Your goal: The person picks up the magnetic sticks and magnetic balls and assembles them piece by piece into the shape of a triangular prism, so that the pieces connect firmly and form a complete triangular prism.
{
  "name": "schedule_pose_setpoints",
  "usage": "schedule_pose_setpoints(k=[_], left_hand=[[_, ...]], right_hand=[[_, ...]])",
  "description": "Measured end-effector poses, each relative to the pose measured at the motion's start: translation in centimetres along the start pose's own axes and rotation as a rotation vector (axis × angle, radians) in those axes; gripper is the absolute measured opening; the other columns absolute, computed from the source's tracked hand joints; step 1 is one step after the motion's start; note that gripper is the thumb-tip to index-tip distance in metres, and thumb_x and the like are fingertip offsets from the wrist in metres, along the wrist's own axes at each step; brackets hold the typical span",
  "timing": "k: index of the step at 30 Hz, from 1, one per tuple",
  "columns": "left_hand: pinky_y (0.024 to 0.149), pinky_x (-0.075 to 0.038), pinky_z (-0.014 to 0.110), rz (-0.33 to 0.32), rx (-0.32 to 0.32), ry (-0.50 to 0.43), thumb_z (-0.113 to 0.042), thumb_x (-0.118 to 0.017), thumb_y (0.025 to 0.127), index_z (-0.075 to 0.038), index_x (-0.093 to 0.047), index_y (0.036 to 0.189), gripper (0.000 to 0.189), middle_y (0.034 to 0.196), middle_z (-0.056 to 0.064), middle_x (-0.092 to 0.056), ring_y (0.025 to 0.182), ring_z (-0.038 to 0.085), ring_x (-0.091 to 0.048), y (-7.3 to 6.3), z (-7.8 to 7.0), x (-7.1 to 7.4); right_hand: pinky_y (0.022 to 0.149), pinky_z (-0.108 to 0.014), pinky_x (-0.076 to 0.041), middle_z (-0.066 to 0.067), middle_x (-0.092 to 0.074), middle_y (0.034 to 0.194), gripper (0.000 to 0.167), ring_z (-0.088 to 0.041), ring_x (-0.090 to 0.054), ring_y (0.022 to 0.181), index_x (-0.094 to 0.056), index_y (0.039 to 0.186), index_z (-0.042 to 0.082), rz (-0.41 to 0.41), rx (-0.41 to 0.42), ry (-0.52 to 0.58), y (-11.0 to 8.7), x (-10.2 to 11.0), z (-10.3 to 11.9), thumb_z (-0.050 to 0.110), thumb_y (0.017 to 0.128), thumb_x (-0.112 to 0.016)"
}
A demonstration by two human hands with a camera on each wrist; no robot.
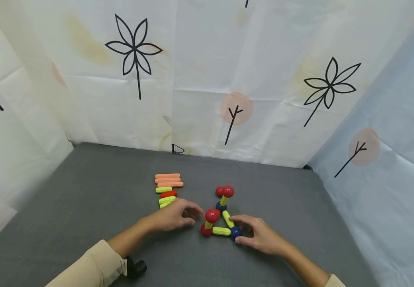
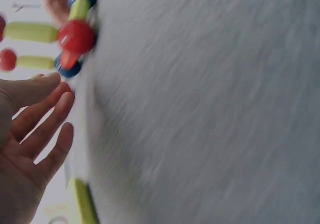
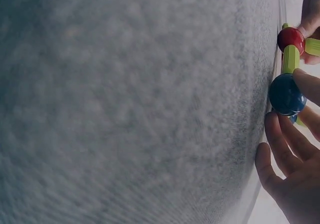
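Observation:
A frame of balls and rods lies on the grey table. A yellow-green rod (image 1: 222,231) joins a red ball (image 1: 207,229) to a near blue ball (image 1: 236,232); another slanted rod (image 1: 228,219) runs to a far blue ball (image 1: 221,206). Short upright rods carry red balls (image 1: 212,215) on top. A red rod (image 2: 69,58) shows between the red corner and the far blue ball. My right hand (image 1: 262,235) holds the near blue ball, thumb and fingers on either side. My left hand (image 1: 176,215) hovers left of the frame, fingers loosely bent around nothing.
Left of the frame, loose rods lie in a column: orange rods (image 1: 167,180) at the back, then a yellow-green rod (image 1: 163,190), a red rod (image 1: 169,194) and more yellow-green rods (image 1: 167,200) partly behind my left hand. Patterned white cloth (image 1: 199,79) walls the table.

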State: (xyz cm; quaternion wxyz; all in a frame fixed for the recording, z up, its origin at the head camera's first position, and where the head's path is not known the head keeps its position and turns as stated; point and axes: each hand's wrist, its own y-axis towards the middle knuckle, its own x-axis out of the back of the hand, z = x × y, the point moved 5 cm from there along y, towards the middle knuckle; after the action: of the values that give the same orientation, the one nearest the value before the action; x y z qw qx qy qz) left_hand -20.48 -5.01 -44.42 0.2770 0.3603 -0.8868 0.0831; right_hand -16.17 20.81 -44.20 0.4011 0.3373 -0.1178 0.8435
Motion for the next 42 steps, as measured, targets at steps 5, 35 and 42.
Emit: schedule_pose_setpoints(k=[5, 35, 42], left_hand=[[0.084, -0.055, 0.041, -0.278, -0.045, 0.091, 0.001, -0.073, 0.088, -0.001, -0.070, 0.116, 0.029, 0.110, 0.010, -0.071, 0.102, 0.025, -0.067, -0.9, 0.8, 4.0], [0.082, -0.053, 0.051, -0.407, 0.161, 0.532, -0.005, -0.076, 0.086, 0.001, -0.069, 0.118, 0.033, 0.110, 0.013, -0.072, 0.096, 0.027, -0.068, -5.7, 7.3, 10.0], [0.079, -0.053, 0.049, -0.473, 0.146, 0.515, -0.004, -0.074, 0.089, -0.001, -0.070, 0.116, 0.028, 0.105, 0.011, -0.072, 0.088, 0.023, -0.067, -6.1, 6.7, 10.6]], right_hand=[[0.077, -0.031, -0.051, -0.004, -0.066, 0.115, 0.051, -0.015, -0.059, 0.093, -0.057, 0.136, 0.006, 0.009, -0.019, 0.007, -0.1, 0.1, -0.2, 0.023, 0.091, -0.074], [0.078, -0.028, -0.050, 0.002, -0.066, 0.113, 0.052, -0.011, -0.058, 0.093, -0.057, 0.137, 0.007, 0.013, -0.049, -0.002, -0.3, 0.1, -0.5, 0.022, 0.091, -0.074], [0.079, -0.029, -0.050, 0.002, -0.066, 0.113, 0.052, -0.011, -0.058, 0.094, -0.057, 0.137, 0.008, 0.017, -0.052, 0.001, -0.2, 0.1, -0.4, 0.023, 0.091, -0.074]])
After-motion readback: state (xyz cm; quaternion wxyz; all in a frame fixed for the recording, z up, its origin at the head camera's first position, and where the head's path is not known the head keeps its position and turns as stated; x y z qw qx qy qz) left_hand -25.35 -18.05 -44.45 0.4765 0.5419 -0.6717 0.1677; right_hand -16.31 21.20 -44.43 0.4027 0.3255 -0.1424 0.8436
